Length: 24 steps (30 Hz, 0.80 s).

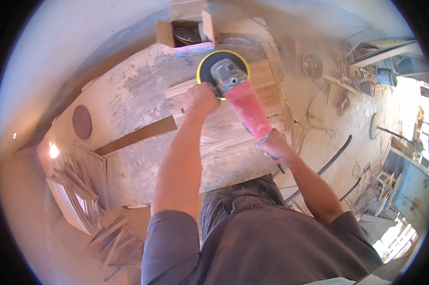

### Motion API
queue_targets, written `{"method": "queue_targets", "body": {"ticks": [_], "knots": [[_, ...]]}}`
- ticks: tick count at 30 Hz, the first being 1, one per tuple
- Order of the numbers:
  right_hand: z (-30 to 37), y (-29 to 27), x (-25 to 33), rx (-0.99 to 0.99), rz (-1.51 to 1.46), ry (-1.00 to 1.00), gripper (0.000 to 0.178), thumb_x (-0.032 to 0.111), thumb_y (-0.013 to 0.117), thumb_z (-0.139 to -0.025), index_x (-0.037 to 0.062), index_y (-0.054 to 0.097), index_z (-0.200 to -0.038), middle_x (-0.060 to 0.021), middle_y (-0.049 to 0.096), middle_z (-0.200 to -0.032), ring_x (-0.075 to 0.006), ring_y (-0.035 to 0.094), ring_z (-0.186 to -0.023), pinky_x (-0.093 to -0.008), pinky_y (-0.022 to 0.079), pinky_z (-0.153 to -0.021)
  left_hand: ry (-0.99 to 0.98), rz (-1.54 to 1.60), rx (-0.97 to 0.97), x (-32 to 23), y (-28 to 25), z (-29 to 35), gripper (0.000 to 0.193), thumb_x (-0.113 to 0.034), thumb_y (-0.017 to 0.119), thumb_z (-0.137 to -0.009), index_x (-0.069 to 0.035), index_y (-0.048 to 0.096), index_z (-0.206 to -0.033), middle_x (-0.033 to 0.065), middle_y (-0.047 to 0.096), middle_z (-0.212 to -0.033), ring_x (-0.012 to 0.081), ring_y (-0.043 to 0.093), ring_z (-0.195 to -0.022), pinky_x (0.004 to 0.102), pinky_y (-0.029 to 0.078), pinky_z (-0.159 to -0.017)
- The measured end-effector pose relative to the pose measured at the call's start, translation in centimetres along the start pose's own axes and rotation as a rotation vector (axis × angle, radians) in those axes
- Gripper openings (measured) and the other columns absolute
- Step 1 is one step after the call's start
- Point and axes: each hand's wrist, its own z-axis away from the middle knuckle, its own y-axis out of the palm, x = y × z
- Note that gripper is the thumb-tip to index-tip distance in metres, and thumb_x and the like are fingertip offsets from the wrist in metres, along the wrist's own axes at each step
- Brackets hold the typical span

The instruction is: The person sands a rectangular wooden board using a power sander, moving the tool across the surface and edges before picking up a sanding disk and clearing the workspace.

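Observation:
A red and grey disc sander [247, 105] is between my two hands over the workbench. Its round black pad [207, 66] has a yellow rim and covers the far end of a wood-grained board [219, 128]; whether pad and board touch I cannot tell. My left hand [201, 99] is closed near the tool's head, seemingly on a side handle that my fingers mostly hide. At the rear end of the red body my right hand [276, 145] is wrapped round the grip, with the start of the cord showing below it.
A dark round sanding disc [82, 122] lies on the worn bench [129, 102] to the left, near a long slot. An open cardboard box [194, 35] stands at the far edge. Wood scraps [114, 244] lean at lower left; cables [314, 116] and a bucket [312, 65] are on the right-hand floor.

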Motion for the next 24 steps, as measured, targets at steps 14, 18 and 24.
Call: {"method": "queue_targets", "body": {"ticks": [14,18,24], "knots": [[4.4,7.1,1.2,0.193,0.272,0.018,0.022,0.016,0.069,-0.078,-0.0052,0.064,-0.083,-0.0106,0.061,-0.062,-0.0170,0.058,-0.050,-0.0371,0.048,-0.046,-0.222,0.134,0.021,10.5,4.3,8.9,0.031,-0.028,0.068,-0.086,-0.006,0.076,-0.106,0.0191,0.074,-0.108,0.0343,0.071,-0.106,0.0433,0.057,-0.090],[5.7,4.1,-9.6,0.041,0.233,0.009,0.023,0.018,0.073,-0.075,-0.0029,0.066,-0.078,-0.0084,0.063,-0.062,-0.0169,0.061,-0.050,-0.0367,0.050,-0.049,0.016,0.124,0.072,3.6,7.4,10.3,0.026,-0.021,0.061,-0.089,-0.006,0.077,-0.104,0.0202,0.074,-0.108,0.0360,0.071,-0.104,0.0447,0.057,-0.088],[9.2,-0.9,-16.3,-0.030,0.047,0.056,0.016,0.019,0.074,-0.073,0.0040,0.069,-0.075,-0.0058,0.068,-0.063,-0.0175,0.065,-0.053,-0.0345,0.052,-0.053,0.112,0.067,0.176,-5.5,11.3,11.0,0.029,-0.023,0.068,-0.084,-0.007,0.075,-0.106,0.0189,0.071,-0.118,0.0350,0.070,-0.109,0.0435,0.056,-0.092]]}}
